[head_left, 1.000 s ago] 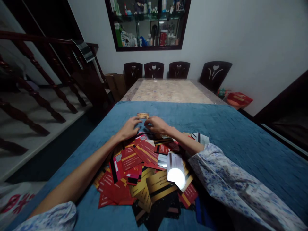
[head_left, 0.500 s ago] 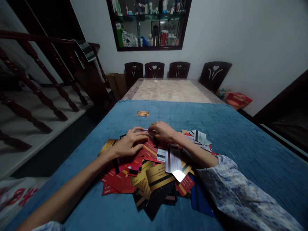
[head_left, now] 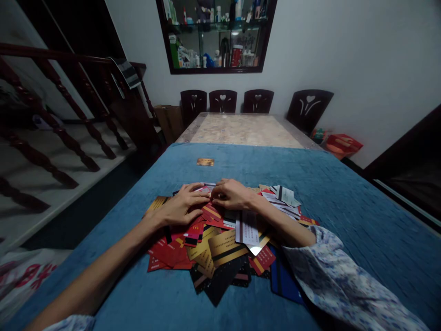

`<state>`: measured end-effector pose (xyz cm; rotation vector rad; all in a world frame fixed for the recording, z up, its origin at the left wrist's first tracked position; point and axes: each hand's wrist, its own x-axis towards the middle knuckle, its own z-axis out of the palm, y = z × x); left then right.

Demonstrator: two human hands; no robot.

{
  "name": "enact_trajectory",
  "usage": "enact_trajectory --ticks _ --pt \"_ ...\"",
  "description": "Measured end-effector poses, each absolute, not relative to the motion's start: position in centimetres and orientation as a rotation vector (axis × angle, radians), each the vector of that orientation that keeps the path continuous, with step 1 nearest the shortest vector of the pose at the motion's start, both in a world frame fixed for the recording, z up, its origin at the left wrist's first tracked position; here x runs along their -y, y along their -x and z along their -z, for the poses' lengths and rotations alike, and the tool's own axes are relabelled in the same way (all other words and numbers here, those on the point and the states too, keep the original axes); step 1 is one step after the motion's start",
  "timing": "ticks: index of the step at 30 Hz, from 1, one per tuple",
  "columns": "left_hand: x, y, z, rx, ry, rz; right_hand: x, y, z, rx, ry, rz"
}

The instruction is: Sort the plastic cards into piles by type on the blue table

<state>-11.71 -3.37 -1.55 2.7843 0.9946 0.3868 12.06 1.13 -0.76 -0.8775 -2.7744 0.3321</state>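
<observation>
A heap of plastic cards with magnetic stripes lies in front of me. My left hand (head_left: 184,202) rests palm down on its far left part, fingers stretched over red cards (head_left: 211,212). Close beside those fingertips, my right hand (head_left: 232,194) is curled with its fingertips together at the cards; what they grip is hidden. Nearer to me are a gold card (head_left: 227,247), a white card (head_left: 246,229), a black card (head_left: 221,284) and more red cards (head_left: 168,253). A blue card (head_left: 283,278) lies partly under my right sleeve.
A single gold card (head_left: 205,162) lies apart, beyond the heap, on the blue cloth (head_left: 262,163). Past the cloth the bare tabletop (head_left: 237,128) shows, with several dark chairs (head_left: 223,101) behind it. A wooden railing (head_left: 74,133) stands at the left.
My right hand has come slightly nearer to me and its fingers have dipped towards the cards. The left hand stays over the heap with only a small shift. The view has tilted a little.
</observation>
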Motion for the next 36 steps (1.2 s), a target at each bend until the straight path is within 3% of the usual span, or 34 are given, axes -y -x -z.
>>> enact_trajectory --ticks 36 --pt "3.3 12.8 0.6 -0.736 -2.840 -0.552 0.1 -12.1 0.8 2.812 0.498 -0.433"
